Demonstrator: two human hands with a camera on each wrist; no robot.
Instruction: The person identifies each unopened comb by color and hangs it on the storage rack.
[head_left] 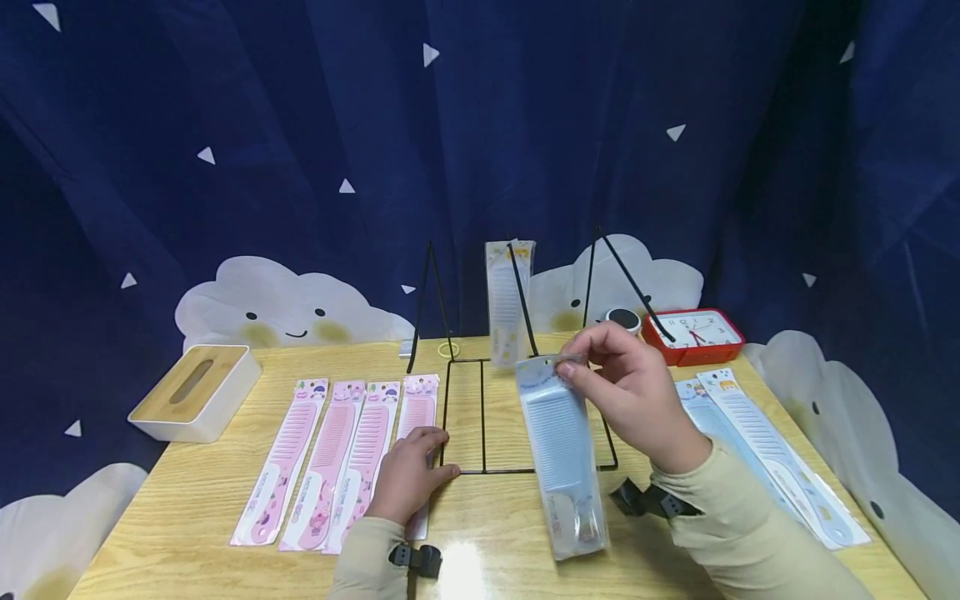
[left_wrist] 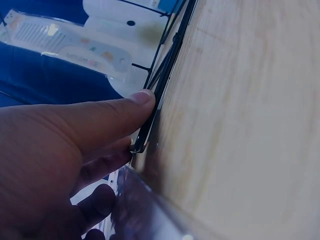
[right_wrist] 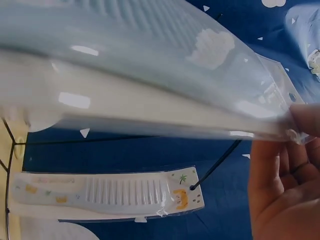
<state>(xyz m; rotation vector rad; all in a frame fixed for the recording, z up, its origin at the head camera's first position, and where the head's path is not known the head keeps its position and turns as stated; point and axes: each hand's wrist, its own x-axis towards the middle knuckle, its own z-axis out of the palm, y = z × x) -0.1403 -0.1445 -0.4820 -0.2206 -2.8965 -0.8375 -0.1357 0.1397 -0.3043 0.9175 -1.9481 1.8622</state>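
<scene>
My right hand (head_left: pixel 633 396) pinches the top edge of a blue comb in a clear package (head_left: pixel 558 437), which hangs tilted over the front of a black wire display rack (head_left: pixel 483 425). In the right wrist view, thumb and fingers grip the package's end near its hole. My left hand (head_left: pixel 408 475) holds the rack's front left corner, its thumb (left_wrist: pixel 142 97) on the black wire. Part of that hand covers a packaged pink comb (head_left: pixel 417 408). Another packaged comb (right_wrist: pixel 130 195) hangs from the rack's middle prong, which passes through its hole.
Several packaged pink combs (head_left: pixel 288 450) lie in a row at left, beside a white tissue box with a wooden lid (head_left: pixel 195 400). Packaged blue combs (head_left: pixel 780 454) lie at right. Behind stand a red clock (head_left: pixel 693 336) and a round white object (head_left: pixel 624 319); a yellow ring (head_left: pixel 448 351) lies behind the rack.
</scene>
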